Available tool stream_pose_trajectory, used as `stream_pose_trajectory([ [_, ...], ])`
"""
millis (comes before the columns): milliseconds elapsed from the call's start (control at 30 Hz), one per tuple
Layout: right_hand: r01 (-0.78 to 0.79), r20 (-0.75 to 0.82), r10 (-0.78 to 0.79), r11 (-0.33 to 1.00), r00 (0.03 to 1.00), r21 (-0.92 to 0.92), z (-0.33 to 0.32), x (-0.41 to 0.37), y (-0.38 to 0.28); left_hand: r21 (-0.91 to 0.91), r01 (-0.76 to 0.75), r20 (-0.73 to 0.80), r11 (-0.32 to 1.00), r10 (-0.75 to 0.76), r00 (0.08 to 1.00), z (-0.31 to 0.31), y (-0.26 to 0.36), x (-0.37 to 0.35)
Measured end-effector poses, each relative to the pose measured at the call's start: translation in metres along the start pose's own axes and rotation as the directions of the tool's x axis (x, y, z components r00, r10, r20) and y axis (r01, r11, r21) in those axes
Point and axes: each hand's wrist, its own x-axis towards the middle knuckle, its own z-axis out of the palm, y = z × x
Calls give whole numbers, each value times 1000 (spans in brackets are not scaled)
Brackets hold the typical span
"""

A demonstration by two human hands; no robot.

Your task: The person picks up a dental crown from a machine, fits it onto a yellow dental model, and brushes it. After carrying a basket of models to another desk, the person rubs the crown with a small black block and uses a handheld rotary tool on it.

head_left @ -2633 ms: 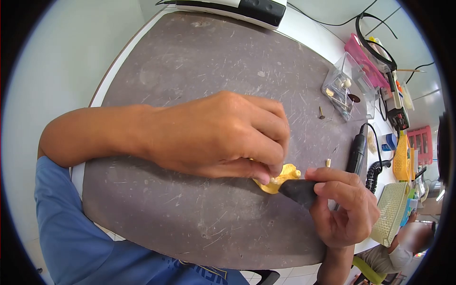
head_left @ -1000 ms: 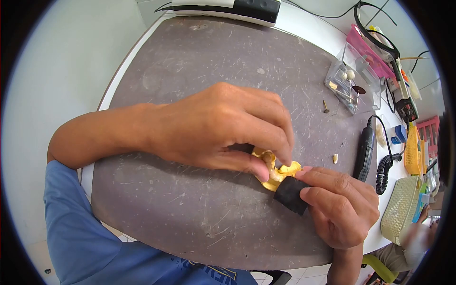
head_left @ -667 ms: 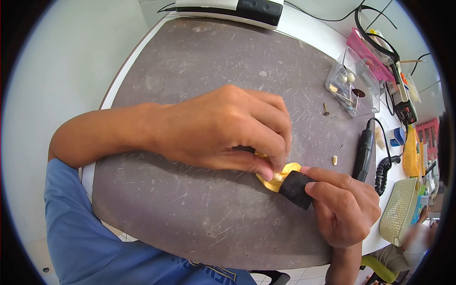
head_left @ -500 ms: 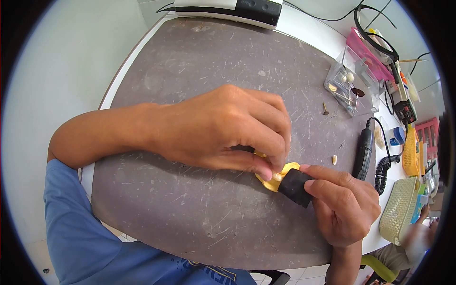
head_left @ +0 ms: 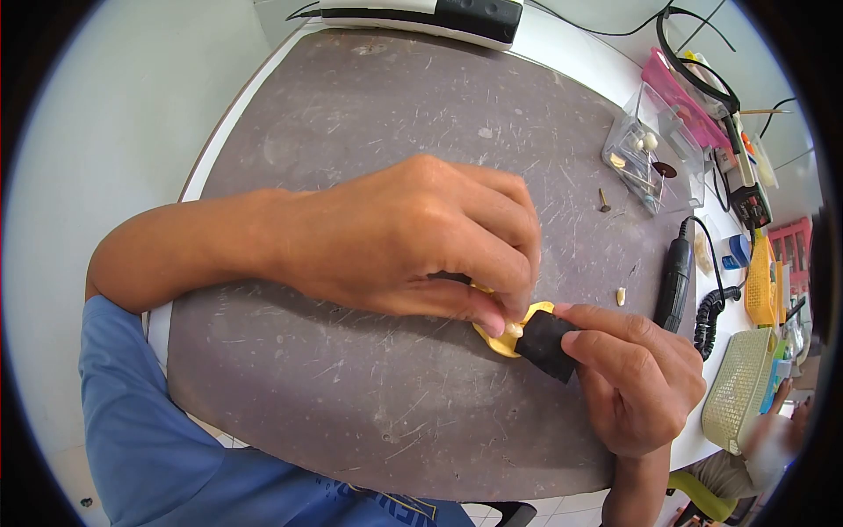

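Note:
A yellow dental cast (head_left: 500,345) with a whitish tooth (head_left: 514,330) on it is partly hidden under my left hand (head_left: 439,246). That hand is closed on the cast, thumb and fingertips by the tooth. Between the thumb and fingers of my right hand (head_left: 637,373) is a small black sheet (head_left: 544,345), perhaps sandpaper. The sheet's left edge lies against the cast beside the tooth. Off to the right of the cast, a loose pale tooth (head_left: 621,296) lies on the scratched grey work mat (head_left: 351,395).
A black handpiece (head_left: 674,277) with a coiled cord lies at the right. Behind it are a small bur (head_left: 604,200) and a clear box (head_left: 650,154) holding discs and small parts. Baskets (head_left: 738,386) line the right edge. A white-and-black device (head_left: 421,19) sits at the back.
My hands, the cast and the black sheet stay almost in place. The view has shifted very slightly.

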Motion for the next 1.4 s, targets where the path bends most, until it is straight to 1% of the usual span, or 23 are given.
stream_pose_trajectory([
  [233,3,-24,-3,1000,1000,16,3,1,2,1,-2,12,1000,2,1000,-2,-1,0],
  [333,-3,-1,3,1000,1000,15,0,1,2,1,9,18,1000,-9,1000,-1,1,1],
  [400,40,24,-41,998,999,56,0,0,4,0,16,22,1000,-16,1000,-2,2,1],
  [533,34,18,-35,997,999,65,1,1,3,-16,51,25,999,-50,998,-2,4,2],
  [600,3,-13,-3,999,1000,37,3,2,0,-18,62,14,998,-62,998,1,5,2],
  [667,18,-9,-18,1000,1000,26,4,3,0,-14,18,-38,1000,-19,999,5,4,1],
  [900,80,15,-80,997,997,-9,6,4,2,-16,39,-7,999,-39,999,2,4,2],
  [1033,71,42,-70,997,997,-17,5,3,0,7,27,-8,1000,-27,1000,4,5,2],
  [1100,73,29,-73,997,997,-13,6,3,-1,15,20,-2,1000,-20,1000,3,4,2],
  [1333,88,57,-86,995,995,-37,6,3,-1,-11,-25,-7,1000,25,1000,2,2,2],
  [1400,66,47,-65,997,997,-37,7,3,-2,-10,-27,-5,1000,27,1000,1,1,1],
])
